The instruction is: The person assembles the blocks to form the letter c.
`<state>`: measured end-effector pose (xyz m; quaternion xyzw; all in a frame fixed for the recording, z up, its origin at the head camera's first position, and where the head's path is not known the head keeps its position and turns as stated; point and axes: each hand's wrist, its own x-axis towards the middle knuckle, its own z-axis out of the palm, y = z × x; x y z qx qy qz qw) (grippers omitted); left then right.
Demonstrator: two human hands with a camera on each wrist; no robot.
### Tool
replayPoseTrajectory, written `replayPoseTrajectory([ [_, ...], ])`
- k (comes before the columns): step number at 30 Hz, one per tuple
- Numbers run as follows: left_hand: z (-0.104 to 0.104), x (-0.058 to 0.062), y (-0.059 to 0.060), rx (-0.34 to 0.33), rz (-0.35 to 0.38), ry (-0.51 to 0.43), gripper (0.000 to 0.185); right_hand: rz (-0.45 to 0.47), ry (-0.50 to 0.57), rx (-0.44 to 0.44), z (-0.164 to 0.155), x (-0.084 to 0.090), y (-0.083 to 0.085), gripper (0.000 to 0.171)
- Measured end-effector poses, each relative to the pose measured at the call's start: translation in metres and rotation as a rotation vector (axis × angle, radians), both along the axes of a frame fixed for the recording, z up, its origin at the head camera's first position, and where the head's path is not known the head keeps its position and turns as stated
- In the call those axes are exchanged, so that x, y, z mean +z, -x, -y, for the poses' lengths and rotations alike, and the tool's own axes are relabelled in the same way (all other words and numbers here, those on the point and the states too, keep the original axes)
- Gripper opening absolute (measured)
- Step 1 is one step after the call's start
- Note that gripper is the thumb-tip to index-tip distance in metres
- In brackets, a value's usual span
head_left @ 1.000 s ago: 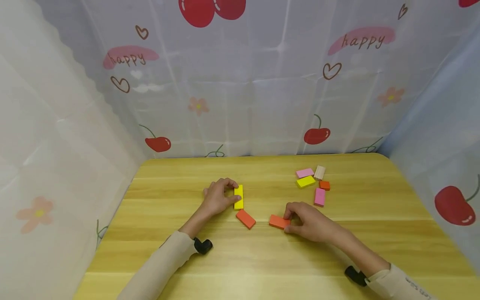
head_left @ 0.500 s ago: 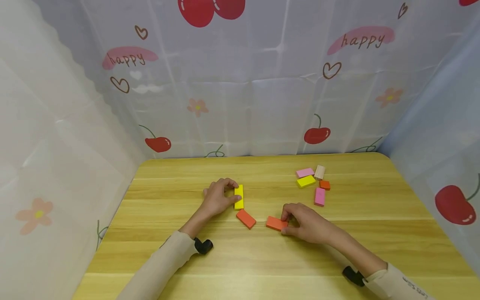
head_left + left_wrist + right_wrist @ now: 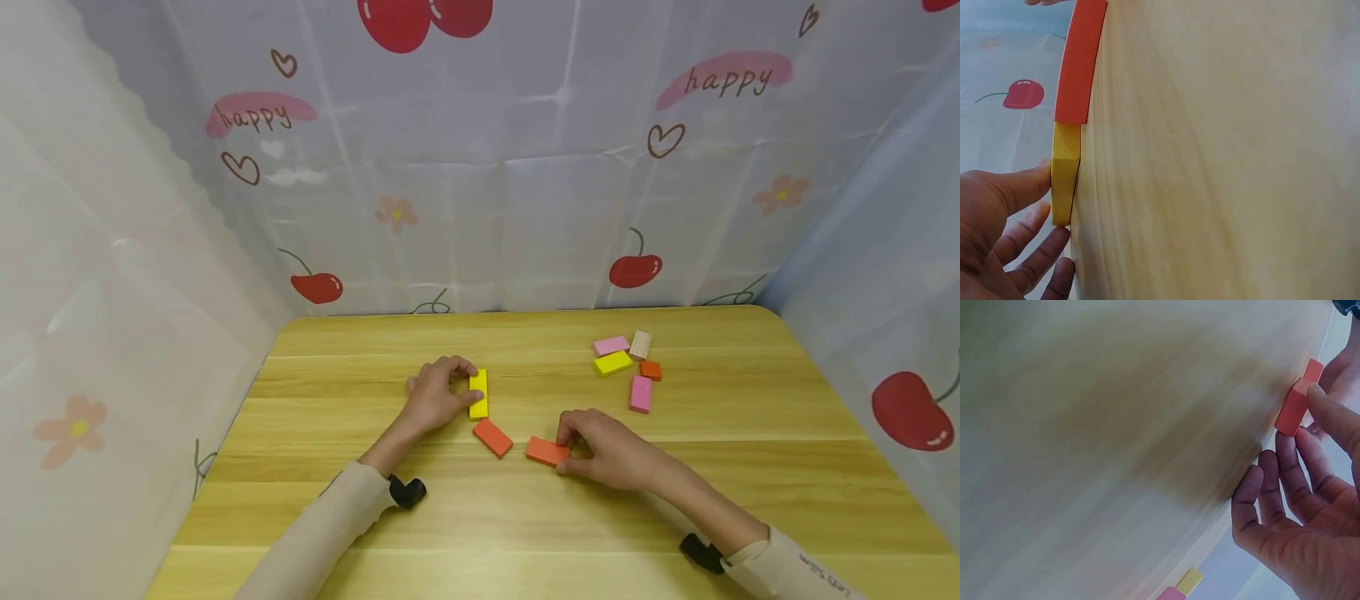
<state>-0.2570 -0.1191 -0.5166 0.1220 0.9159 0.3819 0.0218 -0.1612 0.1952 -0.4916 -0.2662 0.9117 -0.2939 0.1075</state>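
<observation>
1. Head view. We see the left hand (image 3: 435, 395) resting on the wooden bench (image 3: 480, 508), its thumb and fingers curled about a yellow block (image 3: 478, 393) that lies flat with its long side running away from the person. Just below it lies an orange block (image 3: 492, 437), set at an angle. The right hand (image 3: 603, 450) pinches a second orange block (image 3: 547, 452) at its right end; this block lies flat on the bench, close to the first orange block but apart from it. Farther back on the right we note a cluster: two pink blocks (image 3: 611, 345) (image 3: 640, 393), a second yellow block (image 3: 612, 362), a pale wooden block (image 3: 640, 344) and a small orange block (image 3: 650, 370).

2. Left wrist view. We see the thumb on one side of the yellow block (image 3: 1064, 175) and the fingertips at its other edge; the orange block (image 3: 1079, 59) appears to touch its end.

3. Right wrist view. The picture is blurred; we make out the second orange block (image 3: 1297, 400) held between the thumb (image 3: 1335, 419) and fingers of the right hand (image 3: 1310, 512).
</observation>
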Motion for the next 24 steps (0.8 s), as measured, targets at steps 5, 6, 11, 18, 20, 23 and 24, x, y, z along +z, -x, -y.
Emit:
replayPoseTrajectory([
  [5, 0.001, -0.001, 0.0, 0.003, -0.003, 0.005, 0.03, 0.0, 0.001, 0.009, 0.004, 0.002, 0.0, 0.024],
  [6, 0.001, -0.001, 0.0, 0.003, -0.003, 0.006, 0.03, 0.001, -0.002, 0.008, 0.005, 0.002, 0.0, 0.024],
  [11, 0.001, 0.0, 0.0, -0.008, -0.01, 0.0, 0.03, 0.01, -0.014, 0.006, 0.008, 0.002, 0.0, 0.024],
  [18, 0.001, -0.001, 0.0, -0.015, -0.015, -0.007, 0.029, 0.001, -0.012, 0.017, 0.01, 0.001, 0.001, 0.025],
  [20, 0.001, -0.001, 0.0, -0.014, -0.014, -0.007, 0.029, -0.001, -0.016, 0.019, 0.01, 0.001, 0.001, 0.025],
  [23, 0.001, 0.0, 0.0, -0.013, -0.01, -0.005, 0.029, -0.01, -0.013, 0.026, 0.012, 0.001, 0.001, 0.025],
  [24, 0.002, 0.0, 0.0, -0.011, -0.008, -0.006, 0.029, -0.013, -0.011, 0.03, 0.012, 0.001, 0.002, 0.025],
])
